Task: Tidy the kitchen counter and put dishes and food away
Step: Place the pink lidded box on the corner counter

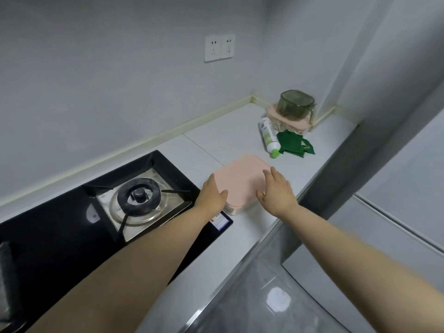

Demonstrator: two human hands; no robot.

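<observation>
A food container with a pink lid (242, 179) and a clear base sits on the white counter (216, 145), just right of the stove. My left hand (212, 195) lies against the container's left edge, fingers spread. My right hand (276, 191) rests flat on the lid's right side, fingers apart. Neither hand has closed around it.
A black gas stove (134, 200) with one burner lies to the left. Farther back on the counter are a white bottle with a green cap (269, 137), a dark green cloth (294, 145), and a green translucent jug (296, 104) on a pink container. The counter's front edge drops to a glossy floor (264, 296).
</observation>
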